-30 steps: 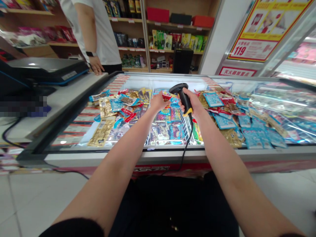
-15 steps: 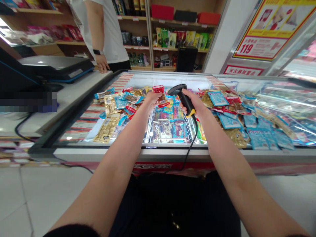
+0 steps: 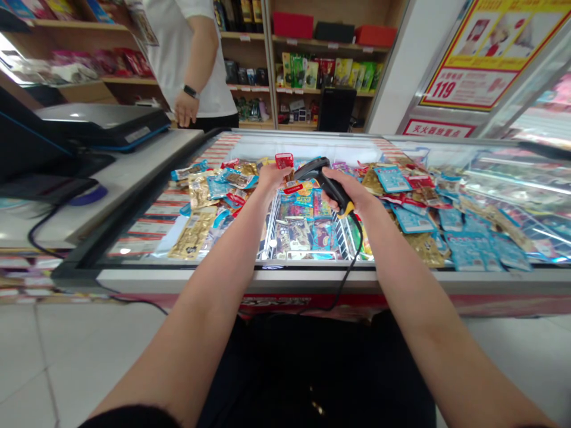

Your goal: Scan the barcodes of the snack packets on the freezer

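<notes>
My left hand is closed on a small red snack packet, held up over the freezer's wire basket. Close on its right, my right hand wraps round the grip of a black and yellow barcode scanner. The scanner's head tilts left, right beside the packet, and its cable hangs down over the freezer's front edge. Below both hands, the white wire basket holds several colourful packets. Part of the red packet is hidden by my left fingers.
Snack packets lie on the freezer glass, gold ones at left and blue ones at right. A scale stands on the counter at left. Behind the freezer stands a person in a white shirt. Stocked shelves line the back.
The scanner's head has swung left and down, nearer the red packet. The packet has shifted slightly left. The person behind has lifted a hand off the counter edge.
</notes>
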Available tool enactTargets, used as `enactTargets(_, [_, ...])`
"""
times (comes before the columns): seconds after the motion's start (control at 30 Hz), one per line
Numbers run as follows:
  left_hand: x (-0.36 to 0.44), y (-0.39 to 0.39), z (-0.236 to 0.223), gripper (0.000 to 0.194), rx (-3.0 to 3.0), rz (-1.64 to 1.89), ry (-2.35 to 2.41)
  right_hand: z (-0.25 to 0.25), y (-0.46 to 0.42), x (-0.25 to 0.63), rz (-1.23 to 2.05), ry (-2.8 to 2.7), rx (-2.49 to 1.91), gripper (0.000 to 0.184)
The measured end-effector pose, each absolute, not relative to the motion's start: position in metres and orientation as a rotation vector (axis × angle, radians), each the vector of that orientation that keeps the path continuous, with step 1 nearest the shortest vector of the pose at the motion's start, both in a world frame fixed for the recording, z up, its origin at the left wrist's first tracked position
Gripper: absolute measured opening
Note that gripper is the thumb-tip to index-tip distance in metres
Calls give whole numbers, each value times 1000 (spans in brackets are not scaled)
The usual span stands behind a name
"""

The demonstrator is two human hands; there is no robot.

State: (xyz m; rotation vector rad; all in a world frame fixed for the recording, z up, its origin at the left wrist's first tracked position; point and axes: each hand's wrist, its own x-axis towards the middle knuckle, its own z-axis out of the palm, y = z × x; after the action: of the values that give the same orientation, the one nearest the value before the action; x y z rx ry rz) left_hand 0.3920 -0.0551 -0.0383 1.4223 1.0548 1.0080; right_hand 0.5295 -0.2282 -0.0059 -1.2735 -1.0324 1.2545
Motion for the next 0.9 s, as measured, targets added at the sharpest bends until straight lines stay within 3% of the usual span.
enactTargets(0.9, [389,-59,-36,21,1364,1007,997,-1,-232,529,1285,-1057,-1318,49])
